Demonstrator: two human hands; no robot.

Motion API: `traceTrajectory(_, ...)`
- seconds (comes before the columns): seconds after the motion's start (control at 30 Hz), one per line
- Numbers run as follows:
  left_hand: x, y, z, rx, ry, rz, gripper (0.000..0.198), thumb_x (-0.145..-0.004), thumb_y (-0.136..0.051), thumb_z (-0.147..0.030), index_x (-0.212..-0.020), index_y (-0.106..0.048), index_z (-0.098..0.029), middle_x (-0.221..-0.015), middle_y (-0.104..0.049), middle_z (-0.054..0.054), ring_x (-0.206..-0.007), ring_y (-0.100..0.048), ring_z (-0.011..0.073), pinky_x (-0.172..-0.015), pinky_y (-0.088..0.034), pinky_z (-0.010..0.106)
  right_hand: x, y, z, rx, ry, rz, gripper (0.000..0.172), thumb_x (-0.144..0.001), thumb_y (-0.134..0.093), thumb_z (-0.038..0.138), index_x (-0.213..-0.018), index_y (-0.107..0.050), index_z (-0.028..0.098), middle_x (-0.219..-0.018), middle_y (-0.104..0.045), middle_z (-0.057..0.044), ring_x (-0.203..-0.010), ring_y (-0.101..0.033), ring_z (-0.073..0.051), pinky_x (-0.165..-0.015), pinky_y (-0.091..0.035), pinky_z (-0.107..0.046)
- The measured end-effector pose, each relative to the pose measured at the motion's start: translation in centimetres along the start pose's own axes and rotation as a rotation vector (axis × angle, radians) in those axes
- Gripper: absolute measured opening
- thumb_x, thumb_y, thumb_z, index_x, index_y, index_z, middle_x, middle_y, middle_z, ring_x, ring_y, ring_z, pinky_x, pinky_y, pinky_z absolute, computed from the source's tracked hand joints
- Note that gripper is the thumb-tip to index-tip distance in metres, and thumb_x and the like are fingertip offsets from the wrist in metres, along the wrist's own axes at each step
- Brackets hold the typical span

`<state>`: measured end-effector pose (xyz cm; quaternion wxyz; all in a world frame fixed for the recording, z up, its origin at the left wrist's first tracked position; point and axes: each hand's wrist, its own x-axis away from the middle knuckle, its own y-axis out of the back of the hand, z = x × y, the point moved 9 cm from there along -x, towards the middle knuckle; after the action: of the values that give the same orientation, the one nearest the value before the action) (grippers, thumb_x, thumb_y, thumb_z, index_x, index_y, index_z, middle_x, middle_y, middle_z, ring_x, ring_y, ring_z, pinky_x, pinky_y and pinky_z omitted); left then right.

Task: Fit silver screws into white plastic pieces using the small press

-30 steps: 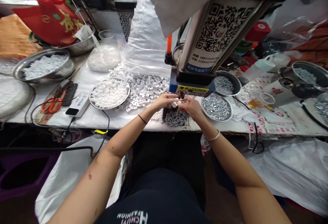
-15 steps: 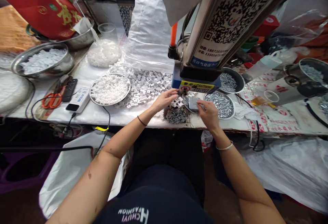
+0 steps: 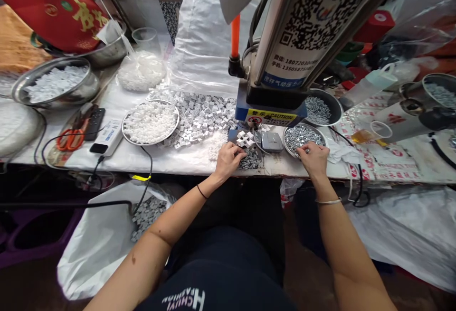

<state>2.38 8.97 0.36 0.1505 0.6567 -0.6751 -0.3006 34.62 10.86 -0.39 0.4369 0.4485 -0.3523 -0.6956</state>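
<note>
My left hand (image 3: 228,160) rests at the table's front edge, with its fingertips beside a small heap of dark metal parts (image 3: 249,159). Just above it, a few white square pieces (image 3: 245,138) lie on the press base. My right hand (image 3: 313,157) reaches over the rim of a round steel tray of silver screws (image 3: 302,137), its fingertips at the screws. Whether either hand pinches something small is hidden by the fingers. A grey rectangular block (image 3: 271,141) sits between the hands, in front of the blue-based press (image 3: 270,111).
A steel tray of white pieces (image 3: 150,122) and a spread of small square parts (image 3: 199,116) lie left. Orange scissors (image 3: 70,140) and a remote (image 3: 94,123) sit further left. A dark bowl of screws (image 3: 322,108) stands right; a white sack (image 3: 96,240) hangs below the table.
My right hand has moved from the grey block onto the screw tray. My left hand has dropped from the press to the table's edge. The view has tilted slightly.
</note>
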Motion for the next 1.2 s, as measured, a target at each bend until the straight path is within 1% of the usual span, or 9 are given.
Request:
traceTrajectory(0.2,1.0,1.0,0.6,0.384,0.07,0.013,0.012,-0.083,-0.056,-0.028,-0.078,-0.06,-0.018,-0.078,-0.061,0.002,-0.073,-0.054,0.0131,-0.072,-0.042,0.027,1.4,2.9,3.5,-0.198,-0.031,-0.064,0.014,-0.077,-0.052,0.032,-0.078,-0.058,0.019,-0.076,-0.065,-0.008,-0.073,-0.058,-0.022,-0.074,-0.046,-0.039)
traceTrajectory(0.33,2.3,0.3,2.0,0.867,0.36,0.035,0.022,-0.069,-0.071,-0.032,-0.079,-0.059,-0.016,-0.071,-0.064,0.0,-0.065,-0.057,0.011,-0.06,-0.041,0.023,5.0,1.2,11.4,-0.908,-0.149,0.208,0.025,-0.077,-0.06,0.042,-0.09,-0.058,0.021,-0.079,-0.07,-0.003,-0.068,-0.065,-0.017,-0.069,-0.054,-0.034)
traceTrajectory(0.4,3.1,-0.4,2.0,1.059,0.505,0.074,0.028,-0.063,-0.076,-0.029,-0.08,-0.059,-0.015,-0.07,-0.067,0.0,-0.063,-0.06,0.0108,-0.058,-0.041,0.021,7.0,0.3,15.2,-1.072,-0.216,0.282,0.025,-0.075,-0.062,0.043,-0.089,-0.06,0.022,-0.081,-0.071,-0.002,-0.067,-0.066,-0.016,-0.069,-0.055,-0.033)
traceTrajectory(0.5,4.2,-1.2,1.8,1.235,0.663,0.127,0.032,-0.059,-0.078,-0.023,-0.082,-0.058,-0.014,-0.071,-0.069,0.001,-0.064,-0.063,0.0106,-0.058,-0.043,0.02,8.7,-0.4,18.3,-1.087,-0.248,0.257,0.023,-0.076,-0.063,0.043,-0.084,-0.063,0.022,-0.083,-0.072,-0.003,-0.073,-0.068,-0.018,-0.072,-0.055,-0.031)
traceTrajectory(0.67,4.9,-2.0,1.7,1.391,0.779,0.169,0.029,-0.062,-0.077,-0.016,-0.084,-0.058,-0.014,-0.073,-0.07,0.003,-0.064,-0.065,0.0104,-0.058,-0.045,0.018,8.9,-0.9,19.0,-1.045,-0.24,0.189,0.021,-0.078,-0.062,0.042,-0.082,-0.063,0.022,-0.08,-0.071,-0.002,-0.077,-0.068,-0.018,-0.072,-0.053,-0.028)
traceTrajectory(0.9,4.8,-2.4,1.4,1.51,0.847,0.165,0.023,-0.063,-0.074,-0.009,-0.08,-0.059,-0.013,-0.065,-0.065,0.0,-0.06,-0.063,0.0085,-0.058,-0.046,0.017,8.8,-0.5,19.7,-0.903,-0.144,0.161,0.02,-0.08,-0.06,0.042,-0.083,-0.067,0.023,-0.08,-0.072,-0.001,-0.074,-0.068,-0.019,-0.069,-0.054,-0.029)
traceTrajectory(1.03,5.0,-2.2,1.3,1.528,0.835,0.152,0.024,-0.061,-0.076,-0.012,-0.079,-0.061,-0.014,-0.068,-0.065,-0.001,-0.061,-0.061,0.0066,-0.065,-0.047,0.019,8.6,0.5,21.1,-0.779,0.1,0.128,0.015,-0.081,-0.06,0.037,-0.087,-0.07,0.027,-0.087,-0.072,-0.001,-0.079,-0.067,-0.02,-0.075,-0.053,-0.033)
traceTrajectory(1.13,3.9,-0.9,1.6,1.347,0.649,0.225,0.024,-0.07,-0.072,-0.027,-0.089,-0.065,-0.015,-0.077,-0.067,0.003,-0.069,-0.062,0.0111,-0.07,-0.047,0.024,8.7,1.1,21.7,-0.746,0.222,0.103,0.014,-0.081,-0.061,0.033,-0.09,-0.071,0.03,-0.09,-0.072,-0.001,-0.083,-0.067,-0.021,-0.078,-0.053,-0.035)
traceTrajectory(1.2,2.1,1.3,2.8,1.009,0.44,0.218,0.026,-0.08,-0.06,-0.036,-0.096,-0.066,-0.016,-0.085,-0.068,0.007,-0.079,-0.062,0.0175,-0.074,-0.046,0.031,8.7,1.4,21.1,-0.754,0.184,0.059,0.013,-0.082,-0.061,0.032,-0.09,-0.071,0.029,-0.089,-0.072,-0.002,-0.083,-0.067,-0.021,-0.078,-0.053,-0.036)
